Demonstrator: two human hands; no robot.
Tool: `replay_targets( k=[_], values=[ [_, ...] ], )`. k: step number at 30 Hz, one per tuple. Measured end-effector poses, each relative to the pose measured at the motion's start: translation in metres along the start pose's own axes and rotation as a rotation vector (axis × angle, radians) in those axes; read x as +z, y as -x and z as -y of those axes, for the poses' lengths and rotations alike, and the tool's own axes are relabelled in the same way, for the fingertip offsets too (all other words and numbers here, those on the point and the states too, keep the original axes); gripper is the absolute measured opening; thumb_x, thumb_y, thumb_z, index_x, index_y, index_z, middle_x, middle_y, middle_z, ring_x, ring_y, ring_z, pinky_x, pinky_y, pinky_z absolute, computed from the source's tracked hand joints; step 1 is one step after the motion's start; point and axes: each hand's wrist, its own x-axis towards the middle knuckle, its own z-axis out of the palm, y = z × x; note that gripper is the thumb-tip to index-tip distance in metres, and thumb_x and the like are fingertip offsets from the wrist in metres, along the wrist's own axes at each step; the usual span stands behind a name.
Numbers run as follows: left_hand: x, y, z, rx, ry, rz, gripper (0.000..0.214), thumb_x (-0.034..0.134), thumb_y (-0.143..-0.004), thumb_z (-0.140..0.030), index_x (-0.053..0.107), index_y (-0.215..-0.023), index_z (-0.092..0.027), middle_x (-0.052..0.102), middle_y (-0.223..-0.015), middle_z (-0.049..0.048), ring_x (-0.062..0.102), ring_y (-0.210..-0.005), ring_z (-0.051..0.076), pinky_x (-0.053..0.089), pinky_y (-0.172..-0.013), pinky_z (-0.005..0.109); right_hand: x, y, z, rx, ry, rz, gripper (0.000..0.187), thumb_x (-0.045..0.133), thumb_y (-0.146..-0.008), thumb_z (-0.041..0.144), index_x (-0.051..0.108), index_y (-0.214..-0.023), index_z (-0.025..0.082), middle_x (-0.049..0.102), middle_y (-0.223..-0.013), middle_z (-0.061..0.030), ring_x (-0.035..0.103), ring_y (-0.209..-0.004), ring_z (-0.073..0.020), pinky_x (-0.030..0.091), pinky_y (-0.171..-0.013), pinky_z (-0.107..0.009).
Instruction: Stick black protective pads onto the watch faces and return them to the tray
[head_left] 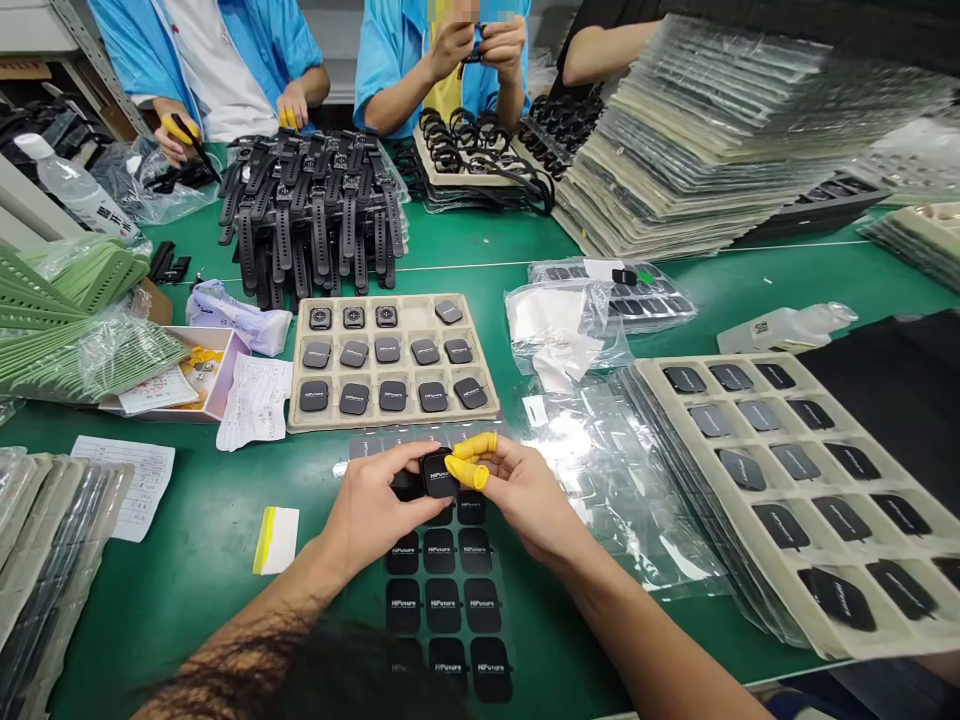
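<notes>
My left hand (375,505) and my right hand (517,490) meet at the centre of the green table and grip one small black watch body (437,474) between them. The right thumb and forefinger wear yellow finger cots and pinch its right edge. Beneath the hands lies a clear sheet of black printed screen stickers (450,590). Just beyond the hands stands a beige tray (294,400) with rows of black watch bodies.
A second beige tray (750,560) of dark pieces lies at right on a stack. Watch bands (315,210) are piled at the back, tall tray stacks (697,130) at back right. Three other people work across the table. Papers, plastic bags and green strips (67,320) lie left.
</notes>
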Motion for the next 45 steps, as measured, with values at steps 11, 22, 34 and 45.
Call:
replay_targets(
  k=[11, 22, 34, 45],
  values=[
    [-0.001, 0.002, 0.001, 0.033, -0.048, -0.007, 0.047, 0.082, -0.071, -0.025, 0.074, -0.118, -0.024, 0.076, -0.086, -0.0003, 0.069, -0.075, 0.015, 0.058, -0.077, 0.026, 0.004, 0.001, 0.001, 0.045, -0.029, -0.027, 0.042, 0.094, -0.052, 0.042, 0.073, -0.081, 0.02, 0.07, -0.079, -0.0007, 0.064, -0.074, -0.0148, 0.054, -0.072, -0.03],
    [0.001, 0.002, 0.0, 0.016, -0.04, -0.003, 0.045, 0.079, -0.073, -0.025, 0.073, -0.117, -0.023, 0.076, -0.089, 0.0001, 0.07, -0.078, 0.016, 0.058, -0.08, 0.028, 0.001, 0.0, -0.007, 0.002, 0.069, 0.03, 0.041, 0.086, -0.065, 0.048, 0.071, -0.09, 0.02, 0.072, -0.089, -0.0046, 0.068, -0.086, -0.0193, 0.057, -0.083, -0.034],
    [-0.002, -0.001, 0.005, -0.148, 0.308, 0.039, 0.051, 0.082, -0.072, -0.025, 0.069, -0.121, -0.019, 0.077, -0.09, 0.0044, 0.073, -0.085, 0.02, 0.059, -0.084, 0.032, -0.029, -0.002, -0.001, -0.91, 1.175, 0.224, 0.057, 0.067, -0.085, 0.056, 0.057, -0.139, 0.042, 0.03, -0.161, -0.0044, 0.033, -0.142, -0.0397, 0.033, -0.114, -0.058],
    [-0.004, -0.002, -0.001, -0.172, 0.338, 0.034, 0.052, 0.083, -0.07, -0.025, 0.07, -0.119, -0.017, 0.078, -0.094, 0.0056, 0.073, -0.087, 0.021, 0.061, -0.084, 0.032, -0.031, -0.008, -0.004, -0.802, 1.243, -0.097, 0.049, 0.052, -0.094, 0.044, 0.055, -0.143, 0.034, 0.043, -0.155, -0.0108, 0.032, -0.14, -0.0431, 0.031, -0.106, -0.064]
  ],
)
